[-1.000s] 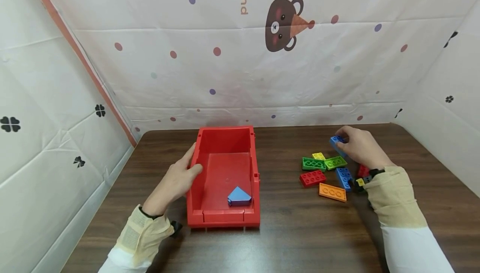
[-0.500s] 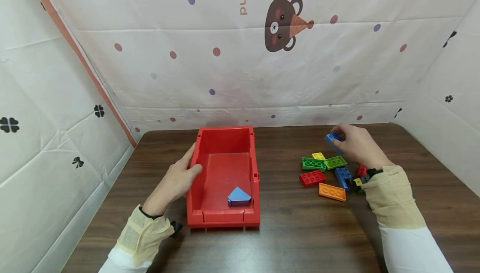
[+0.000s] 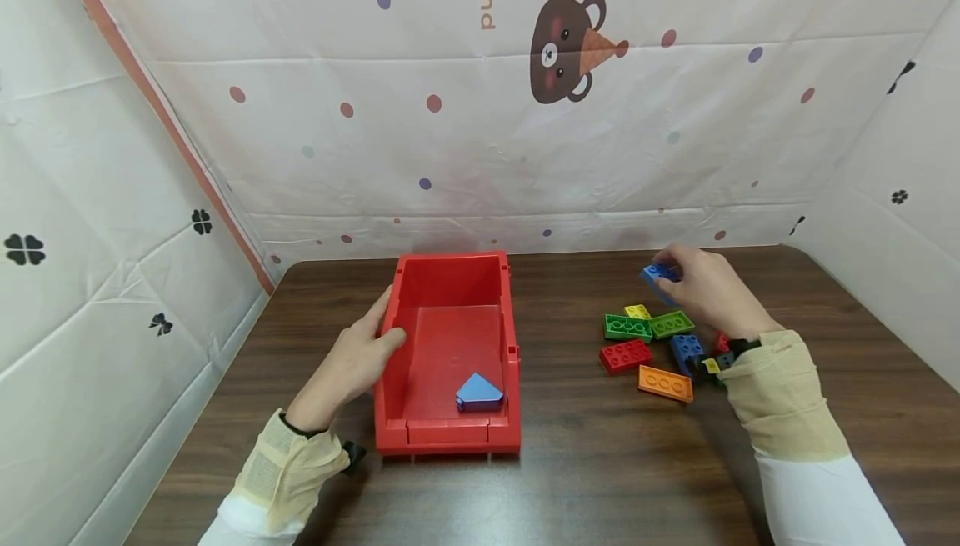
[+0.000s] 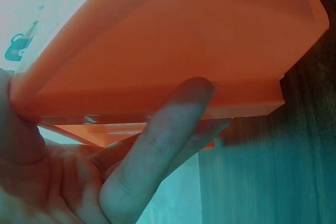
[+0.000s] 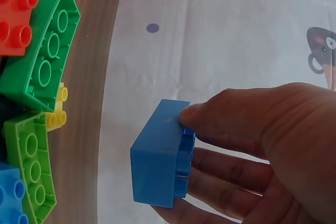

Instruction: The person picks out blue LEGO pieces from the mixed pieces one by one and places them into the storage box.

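In the head view, my left hand grips the left wall of a red storage bin, its thumb over the rim. A blue wedge-like brick lies on the bin's floor near the front. Between thumb and fingers, my right hand holds a blue building brick above the back right of the table. The right wrist view shows the brick's studs turned towards the palm, with the fingers partly hidden behind it.
Below the right hand lie loose bricks: a green one, a lime one, a yellow one, a red one, an orange one and another blue one. A patterned white sheet closes the table's back.
My right hand has moved a little to the left and up with the blue building brick. The left hand and the bin have stayed in place.
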Tool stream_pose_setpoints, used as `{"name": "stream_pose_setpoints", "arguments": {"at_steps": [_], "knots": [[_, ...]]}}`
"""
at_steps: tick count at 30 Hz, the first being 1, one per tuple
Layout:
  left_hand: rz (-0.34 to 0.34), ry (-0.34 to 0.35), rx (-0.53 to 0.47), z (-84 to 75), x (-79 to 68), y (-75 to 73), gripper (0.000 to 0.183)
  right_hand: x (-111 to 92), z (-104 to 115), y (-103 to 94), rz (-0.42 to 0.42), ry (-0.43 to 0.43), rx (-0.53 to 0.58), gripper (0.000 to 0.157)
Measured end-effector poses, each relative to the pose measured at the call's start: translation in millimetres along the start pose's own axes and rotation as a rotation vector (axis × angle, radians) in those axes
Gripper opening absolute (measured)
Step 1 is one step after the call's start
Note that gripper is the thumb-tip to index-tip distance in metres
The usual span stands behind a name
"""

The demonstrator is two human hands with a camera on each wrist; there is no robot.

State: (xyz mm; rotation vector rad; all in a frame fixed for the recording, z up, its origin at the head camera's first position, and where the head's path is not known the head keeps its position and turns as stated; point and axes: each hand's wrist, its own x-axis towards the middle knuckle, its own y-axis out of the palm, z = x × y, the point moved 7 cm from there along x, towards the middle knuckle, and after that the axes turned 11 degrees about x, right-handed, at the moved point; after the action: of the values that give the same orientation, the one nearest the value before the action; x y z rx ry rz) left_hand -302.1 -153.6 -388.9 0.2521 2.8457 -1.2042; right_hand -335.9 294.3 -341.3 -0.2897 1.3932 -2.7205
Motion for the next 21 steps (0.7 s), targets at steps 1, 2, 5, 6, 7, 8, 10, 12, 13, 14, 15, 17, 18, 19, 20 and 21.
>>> {"name": "stream_pose_setpoints", "arguments": {"at_steps": [1,2,5,6,7,8,10,12,13,14,15,17,18,19,20,21], "knots": [[0.001,0.000,-0.001,0.1,0.0,0.1,0.077,0.1,0.6,0.2,0.002,-0.002,0.002,0.037],[0.002,0.000,-0.002,0.2,0.0,0.2,0.076,0.2,1.6,0.5,0.003,-0.004,0.003,0.037],[0.005,-0.002,-0.008,0.4,0.2,0.5,0.077,0.5,5.4,1.4,0.002,-0.021,0.004,0.036],[0.008,-0.004,-0.011,0.4,0.0,0.7,0.077,0.6,6.6,1.8,0.001,-0.026,0.004,0.036],[0.009,-0.006,-0.011,0.4,-0.1,0.8,0.077,0.8,7.8,2.4,0.001,-0.031,0.004,0.036],[0.010,-0.008,-0.012,0.4,-0.2,0.8,0.077,0.9,9.3,2.9,0.000,-0.037,0.004,0.036],[0.013,-0.011,-0.011,0.1,-0.5,0.8,0.077,1.0,11.4,4.1,0.001,-0.044,0.004,0.035],[0.012,-0.012,-0.011,-0.4,-0.7,0.4,0.077,1.3,13.2,4.7,0.001,-0.049,0.002,0.035],[0.012,-0.012,-0.011,-0.6,-0.7,0.3,0.077,1.3,14.4,4.9,0.002,-0.051,0.002,0.035],[0.011,-0.012,-0.011,-0.8,-0.7,0.1,0.077,1.2,15.4,4.9,0.004,-0.052,0.002,0.035],[0.011,-0.012,-0.011,-0.9,-0.8,-0.1,0.077,1.2,16.4,5.0,0.006,-0.054,0.000,0.035],[0.012,-0.013,-0.014,-1.1,-0.8,-0.1,0.077,0.9,18.5,4.7,0.009,-0.059,-0.002,0.035],[0.013,-0.013,-0.015,-1.2,-0.8,-0.2,0.077,0.8,19.5,4.7,0.010,-0.060,-0.001,0.035],[0.014,-0.014,-0.016,-1.2,-0.9,-0.2,0.077,0.8,20.3,4.7,0.011,-0.060,-0.003,0.035],[0.015,-0.016,-0.018,-1.1,-1.0,-0.2,0.078,0.7,21.0,4.9,0.013,-0.058,-0.005,0.035],[0.017,-0.016,-0.020,-1.0,-1.1,-0.2,0.078,0.5,21.8,5.0,0.015,-0.056,-0.003,0.035]]}}
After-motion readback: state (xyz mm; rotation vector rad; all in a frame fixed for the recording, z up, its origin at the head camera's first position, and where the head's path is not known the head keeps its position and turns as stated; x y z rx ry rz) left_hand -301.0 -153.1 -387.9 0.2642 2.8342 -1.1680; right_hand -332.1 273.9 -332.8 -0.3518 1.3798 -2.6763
